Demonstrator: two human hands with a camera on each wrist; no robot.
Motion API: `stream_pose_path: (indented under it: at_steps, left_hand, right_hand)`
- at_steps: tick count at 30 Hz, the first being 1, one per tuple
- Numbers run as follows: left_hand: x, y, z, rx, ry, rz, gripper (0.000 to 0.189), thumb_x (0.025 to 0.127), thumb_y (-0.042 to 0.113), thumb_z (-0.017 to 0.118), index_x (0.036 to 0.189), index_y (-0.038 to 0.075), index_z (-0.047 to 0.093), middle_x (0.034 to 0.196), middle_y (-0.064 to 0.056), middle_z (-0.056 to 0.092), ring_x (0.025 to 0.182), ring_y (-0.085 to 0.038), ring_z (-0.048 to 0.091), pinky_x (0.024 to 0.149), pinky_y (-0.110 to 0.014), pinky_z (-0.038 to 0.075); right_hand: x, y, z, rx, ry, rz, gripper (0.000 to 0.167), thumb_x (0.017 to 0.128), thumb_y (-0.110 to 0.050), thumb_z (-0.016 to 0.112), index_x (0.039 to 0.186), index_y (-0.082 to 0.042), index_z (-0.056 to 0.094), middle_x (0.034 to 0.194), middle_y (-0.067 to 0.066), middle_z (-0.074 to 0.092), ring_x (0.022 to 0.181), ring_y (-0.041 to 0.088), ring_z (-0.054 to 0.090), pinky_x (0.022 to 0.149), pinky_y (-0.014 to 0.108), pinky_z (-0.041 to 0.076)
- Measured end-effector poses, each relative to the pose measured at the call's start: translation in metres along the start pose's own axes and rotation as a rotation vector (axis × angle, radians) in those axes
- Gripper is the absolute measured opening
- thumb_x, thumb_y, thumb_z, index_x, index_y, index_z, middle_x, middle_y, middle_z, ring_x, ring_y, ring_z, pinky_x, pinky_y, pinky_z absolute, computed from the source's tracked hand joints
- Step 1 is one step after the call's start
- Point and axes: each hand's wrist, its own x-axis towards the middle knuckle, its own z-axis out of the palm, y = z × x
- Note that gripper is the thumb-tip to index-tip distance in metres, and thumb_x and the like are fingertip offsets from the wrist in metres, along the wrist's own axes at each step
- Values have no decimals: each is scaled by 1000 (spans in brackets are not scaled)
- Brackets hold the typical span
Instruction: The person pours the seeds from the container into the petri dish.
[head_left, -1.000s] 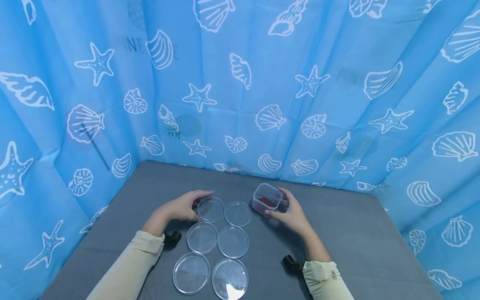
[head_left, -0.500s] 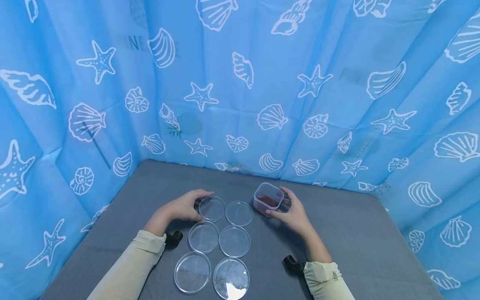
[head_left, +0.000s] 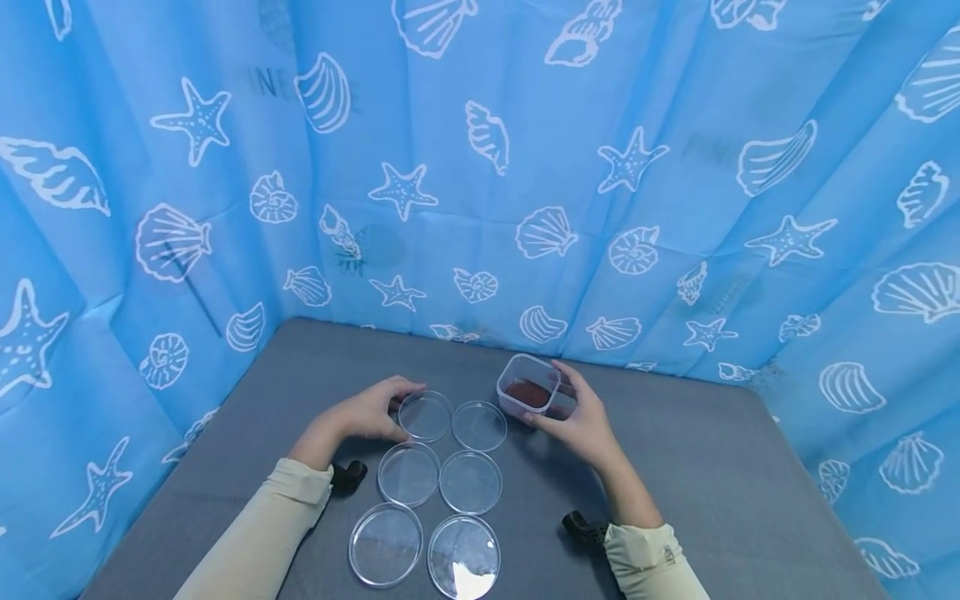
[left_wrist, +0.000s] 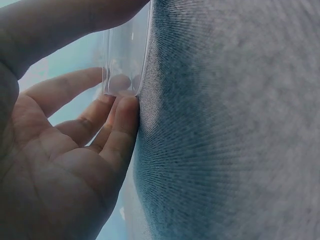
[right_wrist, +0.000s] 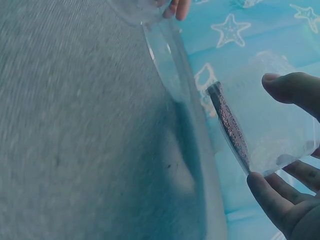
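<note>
In the head view my right hand (head_left: 588, 429) grips a clear, square plastic tub (head_left: 512, 407), thumb on the near side and fingers round the far right. Dark reddish-brown granules (head_left: 528, 392) cover its bottom. The right wrist view shows the tub (right_wrist: 272, 110) raised off the table, its granules (right_wrist: 230, 125) in a thin layer. My left hand (head_left: 367, 412) holds the far-left petri dish (head_left: 425, 417) between thumb and fingers. In the left wrist view this dish (left_wrist: 125, 55) stands on the cloth with fingertips at its side wall.
Beside and nearer than the held dish, more clear petri dishes stand in two columns, such as the far-right dish (head_left: 479, 426) and the near-right dish (head_left: 463, 550). Grey cloth (head_left: 675, 467) covers the table. A blue shell-print curtain (head_left: 450, 208) hangs behind and at both sides.
My right hand has moved the tub slightly up and left, closer to the far-right dish, and its granules show more fully. My left hand stays at the far-left dish.
</note>
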Motion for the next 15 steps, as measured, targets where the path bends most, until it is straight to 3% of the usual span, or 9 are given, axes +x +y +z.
stream_pose_path:
  at_steps: [9,15]
  left_hand:
    - [-1,1,-2,-3,8,-2,91,77,12,95,156,3,50,151,-19,54,137,-42,54,117,-58,50]
    - [-1,2,-1,-1,8,-15,91,77,12,95,156,3,51,150,-18,55,136,-41,55,115,-57,51]
  right_hand:
    - [7,-18,10,1,-20,-59,98,79,-8,94,161,-11,42,154,24,50,141,48,53,107,58,57]
    - [12,-24,19,-75,-15,-107,98,78,-7,95,160,-9,42,152,22,54,139,44,56,108,58,57]
